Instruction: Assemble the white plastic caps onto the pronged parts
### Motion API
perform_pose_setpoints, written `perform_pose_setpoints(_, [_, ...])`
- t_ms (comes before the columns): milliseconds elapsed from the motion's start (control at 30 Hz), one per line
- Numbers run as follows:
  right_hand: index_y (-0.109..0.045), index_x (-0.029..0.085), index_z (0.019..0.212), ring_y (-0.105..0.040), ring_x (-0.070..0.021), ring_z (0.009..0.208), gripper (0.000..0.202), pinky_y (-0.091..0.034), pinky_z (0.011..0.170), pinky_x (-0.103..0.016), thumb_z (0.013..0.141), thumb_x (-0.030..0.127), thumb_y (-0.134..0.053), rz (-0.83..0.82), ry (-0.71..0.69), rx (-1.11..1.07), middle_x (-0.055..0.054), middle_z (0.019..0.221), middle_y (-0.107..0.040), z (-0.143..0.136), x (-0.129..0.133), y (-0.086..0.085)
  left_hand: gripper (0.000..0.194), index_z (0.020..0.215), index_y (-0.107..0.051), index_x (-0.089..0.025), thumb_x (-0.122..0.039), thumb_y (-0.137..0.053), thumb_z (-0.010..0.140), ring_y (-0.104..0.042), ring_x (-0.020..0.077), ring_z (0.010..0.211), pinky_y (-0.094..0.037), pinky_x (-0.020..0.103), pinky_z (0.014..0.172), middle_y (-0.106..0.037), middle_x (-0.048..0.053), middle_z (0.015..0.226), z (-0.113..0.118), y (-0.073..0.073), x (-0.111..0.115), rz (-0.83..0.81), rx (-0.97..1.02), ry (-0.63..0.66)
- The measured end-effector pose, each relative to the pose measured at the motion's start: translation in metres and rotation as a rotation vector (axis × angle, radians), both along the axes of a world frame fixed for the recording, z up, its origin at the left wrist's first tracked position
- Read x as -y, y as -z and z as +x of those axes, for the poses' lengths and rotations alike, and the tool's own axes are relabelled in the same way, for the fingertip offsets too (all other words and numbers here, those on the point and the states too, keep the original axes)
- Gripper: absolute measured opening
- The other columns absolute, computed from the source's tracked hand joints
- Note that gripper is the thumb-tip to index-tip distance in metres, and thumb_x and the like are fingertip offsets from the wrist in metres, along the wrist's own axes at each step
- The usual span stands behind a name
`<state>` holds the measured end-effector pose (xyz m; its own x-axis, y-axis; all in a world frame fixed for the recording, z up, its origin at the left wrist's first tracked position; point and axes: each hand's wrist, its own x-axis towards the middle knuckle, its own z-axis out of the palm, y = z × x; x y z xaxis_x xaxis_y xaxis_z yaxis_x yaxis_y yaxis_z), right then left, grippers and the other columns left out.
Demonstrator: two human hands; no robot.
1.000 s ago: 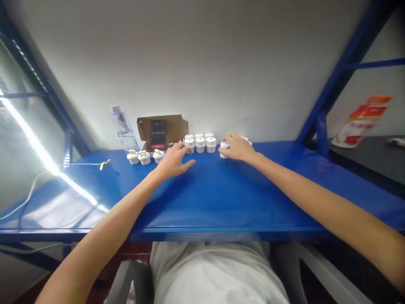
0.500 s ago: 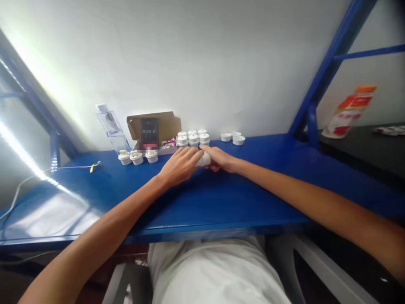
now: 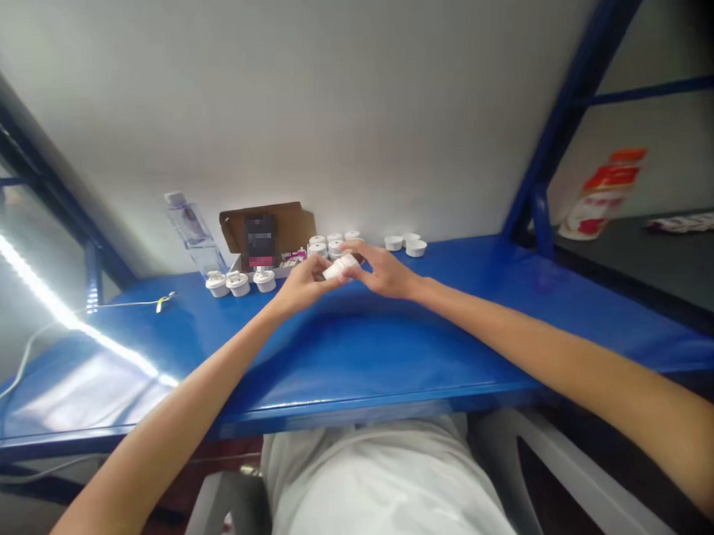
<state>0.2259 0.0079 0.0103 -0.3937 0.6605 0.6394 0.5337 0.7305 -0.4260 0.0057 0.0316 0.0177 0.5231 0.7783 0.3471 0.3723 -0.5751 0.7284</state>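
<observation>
Between my two hands is a white round piece (image 3: 341, 266), held above the blue table in front of several white round parts. My left hand (image 3: 307, 283) has its fingers closed on the left side of it. From the right, my right hand (image 3: 384, 270) pinches its other end between thumb and fingers. The grouped white parts (image 3: 317, 249) stand just behind my hands and are partly hidden by them. Three white parts with fittings on top (image 3: 237, 283) stand to the left of my left hand.
An open cardboard box (image 3: 297, 223) holds a dark item and small pink-and-white pieces. A clear bottle (image 3: 195, 234) stands left of it. White cups (image 3: 416, 248) sit right of my hands on the blue table (image 3: 360, 361). An orange-capped bottle (image 3: 603, 196) stands far right.
My hands have tilted and turned, so more of the white piece shows between them. My right hand's fingers now reach over it from the right. The view has shifted slightly.
</observation>
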Motion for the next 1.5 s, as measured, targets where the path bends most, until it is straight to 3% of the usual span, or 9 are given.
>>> perform_pose_setpoints(100, [-0.059,0.026,0.134,-0.06,-0.0273,0.123,0.04,-0.046,0.107,-0.041,0.1,0.045,-0.053,0.017,-0.096,0.078,-0.009,0.135,-0.065,0.0,-0.001,-0.003,0.052,0.104,-0.061,-0.017,-0.053,-0.081,0.073,-0.066,0.0197,0.081,-0.049,0.03,0.068,-0.07,0.006,0.094,-0.005,0.0,-0.007,-0.206,0.025,0.086])
perform_pose_setpoints(233, [-0.064,0.026,0.13,-0.06,-0.0273,0.121,0.036,-0.046,0.108,-0.043,0.096,0.036,-0.061,0.042,-0.193,0.14,-0.009,0.128,-0.066,0.002,-0.006,-0.004,0.044,0.097,-0.067,-0.015,-0.054,-0.073,0.08,-0.058,0.0151,0.064,-0.04,0.029,0.057,-0.067,0.006,0.081,-0.013,-0.009,-0.008,-0.411,0.022,0.182])
perform_pose_setpoints(367, [-0.067,0.025,0.129,-0.059,-0.0273,0.118,0.037,-0.047,0.105,-0.041,0.092,0.031,-0.065,0.103,-0.067,0.236,-0.011,0.128,-0.059,0.031,-0.022,-0.002,0.046,0.098,-0.07,-0.015,-0.058,-0.061,0.085,-0.061,0.019,0.067,-0.038,0.031,0.054,-0.07,0.009,0.083,-0.021,-0.017,-0.008,-0.55,0.074,0.155])
perform_pose_setpoints(500, [-0.067,0.017,0.123,-0.061,-0.0287,0.112,0.037,-0.048,0.103,-0.039,0.089,0.034,-0.066,0.082,0.302,0.223,-0.014,0.125,-0.059,0.071,-0.041,0.008,0.041,0.104,-0.065,-0.017,-0.053,-0.066,0.082,-0.067,0.0212,0.085,-0.047,0.031,0.068,-0.072,0.008,0.098,-0.031,-0.017,-0.015,-0.322,0.012,0.105])
perform_pose_setpoints(600, [-0.067,0.015,0.119,-0.062,-0.0299,0.109,0.036,-0.047,0.1,-0.038,0.088,0.034,-0.067,0.035,0.522,0.244,-0.014,0.122,-0.063,0.091,-0.052,0.018,0.046,0.105,-0.058,-0.02,-0.05,-0.073,0.074,-0.067,0.0248,0.093,-0.049,0.034,0.076,-0.07,0.007,0.102,-0.037,-0.013,-0.022,0.023,-0.197,-0.089])
perform_pose_setpoints(700, [-0.069,0.016,0.109,-0.064,-0.0291,0.104,0.03,-0.048,0.094,-0.037,0.087,0.037,-0.066,-0.005,0.636,0.275,-0.013,0.116,-0.067,0.099,-0.059,0.025,0.044,0.101,-0.057,-0.02,-0.05,-0.072,0.072,-0.065,0.028,0.091,-0.047,0.037,0.077,-0.068,0.007,0.097,-0.041,-0.01,-0.028,0.334,-0.491,-0.235])
perform_pose_setpoints(800, [-0.07,0.018,0.099,-0.065,-0.0279,0.099,0.025,-0.048,0.089,-0.036,0.089,0.04,-0.064,-0.044,0.69,0.291,-0.012,0.107,-0.071,0.103,-0.064,0.031,0.041,0.102,-0.059,-0.02,-0.052,-0.067,0.077,-0.065,0.0317,0.095,-0.046,0.039,0.08,-0.068,0.01,0.097,-0.045,-0.01,-0.031,0.469,-0.654,-0.291])
perform_pose_setpoints(1100, [-0.072,0.018,0.104,-0.065,-0.0281,0.106,0.023,-0.045,0.095,-0.037,0.09,0.034,-0.062,0.037,0.627,0.356,-0.012,0.115,-0.073,0.104,-0.066,0.036,0.055,0.136,-0.058,-0.025,-0.046,-0.06,0.085,-0.053,0.0388,0.121,-0.043,0.052,0.096,-0.063,0.014,0.128,-0.057,-0.01,-0.036,0.577,-0.725,-0.382])
perform_pose_setpoints(1500, [-0.072,0.017,0.091,-0.066,-0.0286,0.1,0.018,-0.046,0.09,-0.038,0.089,0.03,-0.059,-0.015,0.722,0.409,-0.013,0.106,-0.074,0.103,-0.066,0.035,0.044,0.114,-0.065,-0.021,-0.051,-0.065,0.081,-0.056,0.0385,0.116,-0.043,0.051,0.096,-0.066,0.015,0.116,-0.064,-0.009,-0.043,0.524,-0.762,-0.595])
